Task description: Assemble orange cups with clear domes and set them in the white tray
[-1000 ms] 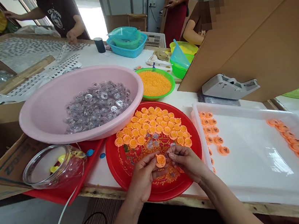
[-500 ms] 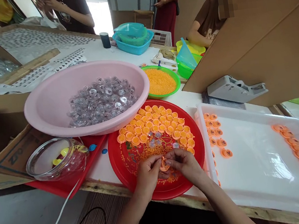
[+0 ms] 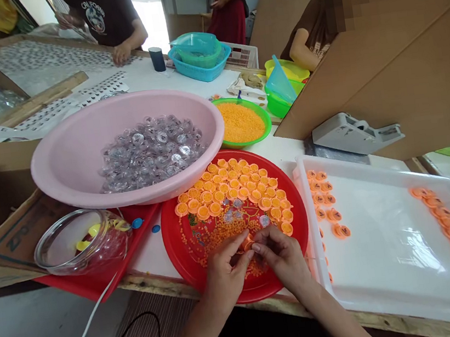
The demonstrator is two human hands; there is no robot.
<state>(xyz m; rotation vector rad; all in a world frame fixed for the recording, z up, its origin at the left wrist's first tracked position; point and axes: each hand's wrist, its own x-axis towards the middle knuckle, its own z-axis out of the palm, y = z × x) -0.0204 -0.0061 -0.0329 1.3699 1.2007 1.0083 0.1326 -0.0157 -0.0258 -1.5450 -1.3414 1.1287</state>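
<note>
Over the near part of a round red tray (image 3: 178, 252), my left hand (image 3: 227, 270) and my right hand (image 3: 281, 255) come together at the fingertips. Both pinch one small orange round piece (image 3: 248, 243), partly covered by the fingers. Behind them on the tray, many orange cups (image 3: 231, 184) filled with yellow-orange grains stand in crowded rows. Loose grains (image 3: 217, 236) lie scattered on the tray's patterned middle, with a clear disc (image 3: 264, 221) just beyond my right hand.
A pink basin (image 3: 66, 156) of clear plastic caps overhangs the red tray. Behind is a green bowl (image 3: 244, 122) of grains. To the right lie a white tray (image 3: 373, 226) with orange pieces, a tape dispenser (image 3: 353, 132) and a cardboard panel (image 3: 382, 70). Other people work across the table.
My fingers have closed further over the orange piece, which is turned and more covered now. Across the table, one person has lowered a hand to the tabletop; another has shifted left.
</note>
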